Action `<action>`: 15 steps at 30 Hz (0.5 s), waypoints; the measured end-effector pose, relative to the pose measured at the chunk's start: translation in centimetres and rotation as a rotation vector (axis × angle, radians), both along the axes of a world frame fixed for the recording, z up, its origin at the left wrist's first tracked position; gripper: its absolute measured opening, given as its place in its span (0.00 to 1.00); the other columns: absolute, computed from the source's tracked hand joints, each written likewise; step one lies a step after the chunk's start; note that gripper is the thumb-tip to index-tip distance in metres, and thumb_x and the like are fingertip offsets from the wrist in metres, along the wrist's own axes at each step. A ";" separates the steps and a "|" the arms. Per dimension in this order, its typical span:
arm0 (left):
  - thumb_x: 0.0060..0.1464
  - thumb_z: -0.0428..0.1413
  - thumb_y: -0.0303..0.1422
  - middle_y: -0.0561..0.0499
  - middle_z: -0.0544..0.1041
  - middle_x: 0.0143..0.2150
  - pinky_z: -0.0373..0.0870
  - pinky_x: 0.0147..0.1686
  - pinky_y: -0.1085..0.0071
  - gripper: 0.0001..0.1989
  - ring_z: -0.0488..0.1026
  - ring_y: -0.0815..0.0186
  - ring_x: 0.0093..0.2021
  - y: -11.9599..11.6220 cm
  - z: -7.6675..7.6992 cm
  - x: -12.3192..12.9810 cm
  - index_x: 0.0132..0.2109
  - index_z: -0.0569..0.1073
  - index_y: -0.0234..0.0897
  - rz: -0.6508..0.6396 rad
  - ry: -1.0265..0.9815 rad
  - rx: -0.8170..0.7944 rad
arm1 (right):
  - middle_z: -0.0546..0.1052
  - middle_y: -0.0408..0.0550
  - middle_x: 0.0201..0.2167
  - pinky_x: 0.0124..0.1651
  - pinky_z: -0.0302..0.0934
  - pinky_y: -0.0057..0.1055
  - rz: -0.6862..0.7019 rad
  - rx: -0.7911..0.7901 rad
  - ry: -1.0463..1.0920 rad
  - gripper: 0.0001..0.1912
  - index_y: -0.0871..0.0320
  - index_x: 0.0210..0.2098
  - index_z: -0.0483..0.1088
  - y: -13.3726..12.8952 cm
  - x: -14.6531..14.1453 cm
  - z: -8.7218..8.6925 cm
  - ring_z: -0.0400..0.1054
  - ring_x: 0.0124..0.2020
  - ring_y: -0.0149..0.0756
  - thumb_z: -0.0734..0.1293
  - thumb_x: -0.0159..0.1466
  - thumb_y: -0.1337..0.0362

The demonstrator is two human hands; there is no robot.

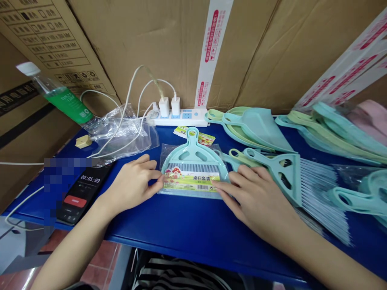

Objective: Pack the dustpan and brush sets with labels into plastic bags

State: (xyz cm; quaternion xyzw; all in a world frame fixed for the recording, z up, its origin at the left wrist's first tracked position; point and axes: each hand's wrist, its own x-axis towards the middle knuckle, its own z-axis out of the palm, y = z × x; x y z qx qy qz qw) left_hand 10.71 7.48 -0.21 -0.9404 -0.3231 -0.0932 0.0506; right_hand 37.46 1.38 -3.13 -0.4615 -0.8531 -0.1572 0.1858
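Note:
A light blue dustpan and brush set (193, 155) lies on the blue table in a clear plastic bag, its handle pointing away from me. A printed label (189, 180) with red mushroom houses crosses its lower part. My left hand (134, 181) is closed, with thumb and index finger pinching the bag's left edge. At the right edge, my right hand (254, 197) has its index finger and thumb on the bag and label, the other fingers curled. Just behind the set lie loose green and yellow labels (205, 139).
Several dustpans (256, 125) and loose brushes (322, 197) are piled to the right. A white power strip (193, 117) with cables stands behind, before cardboard boxes (169, 44). Leftward are clear bags (121, 133), a tilted bottle (68, 102) and a phone (80, 193).

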 end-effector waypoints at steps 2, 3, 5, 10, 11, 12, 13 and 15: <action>0.63 0.47 0.32 0.52 0.68 0.22 0.61 0.27 0.69 0.19 0.62 0.66 0.27 0.1 0.0 -0.1 0.25 0.75 0.37 -0.001 0.001 0.003 | 0.70 0.45 0.20 0.36 0.48 0.35 -0.005 -0.001 -0.011 0.17 0.55 0.29 0.77 0.1 0.3 0.1 0.60 0.29 0.39 0.59 0.67 0.69; 0.63 0.47 0.32 0.52 0.68 0.22 0.60 0.27 0.69 0.19 0.62 0.66 0.26 0.1 0.0 0.0 0.25 0.74 0.37 -0.002 0.001 0.007 | 0.70 0.45 0.19 0.36 0.48 0.36 -0.008 -0.003 -0.018 0.17 0.56 0.28 0.76 0.1 0.5 0.2 0.61 0.29 0.39 0.59 0.67 0.68; 0.63 0.47 0.31 0.53 0.68 0.22 0.61 0.27 0.69 0.19 0.62 0.66 0.26 0.0 0.0 0.0 0.25 0.74 0.37 -0.003 0.000 0.005 | 0.69 0.45 0.18 0.36 0.48 0.36 -0.017 -0.002 -0.025 0.18 0.56 0.25 0.75 0.2 0.8 0.3 0.62 0.29 0.40 0.59 0.68 0.68; 0.63 0.46 0.31 0.53 0.69 0.22 0.61 0.26 0.69 0.19 0.62 0.66 0.25 0.0 -0.1 0.2 0.25 0.73 0.37 0.014 -0.002 0.004 | 0.73 0.45 0.20 0.37 0.50 0.36 -0.018 -0.001 -0.033 0.19 0.56 0.24 0.72 0.3 1.1 0.2 0.64 0.28 0.40 0.58 0.68 0.68; 0.63 0.45 0.31 0.53 0.69 0.22 0.61 0.26 0.69 0.20 0.62 0.67 0.25 0.0 -0.1 0.2 0.24 0.72 0.37 0.016 -0.001 0.006 | 0.74 0.45 0.20 0.37 0.50 0.36 -0.019 0.000 -0.035 0.18 0.56 0.24 0.72 0.4 1.1 0.1 0.65 0.28 0.39 0.58 0.68 0.68; 0.63 0.45 0.31 0.53 0.69 0.22 0.61 0.26 0.70 0.20 0.62 0.67 0.25 0.0 -0.1 0.3 0.24 0.72 0.37 0.017 0.000 0.008 | 0.75 0.45 0.21 0.37 0.50 0.35 -0.023 0.001 -0.033 0.18 0.56 0.25 0.71 0.4 1.2 0.1 0.65 0.28 0.39 0.58 0.68 0.68; 0.63 0.45 0.31 0.53 0.69 0.22 0.61 0.26 0.70 0.20 0.62 0.67 0.25 0.0 -0.2 0.3 0.24 0.72 0.36 0.016 0.001 0.010 | 0.75 0.45 0.21 0.36 0.50 0.35 -0.027 -0.001 -0.030 0.17 0.56 0.25 0.71 0.5 1.2 0.0 0.65 0.27 0.39 0.58 0.68 0.68; 0.63 0.45 0.32 0.53 0.69 0.22 0.62 0.26 0.70 0.20 0.62 0.68 0.24 0.0 -0.2 0.3 0.24 0.71 0.36 0.015 0.004 0.016 | 0.74 0.45 0.20 0.36 0.51 0.35 -0.034 -0.010 -0.019 0.17 0.57 0.26 0.71 0.7 1.3 -0.1 0.66 0.26 0.38 0.57 0.68 0.68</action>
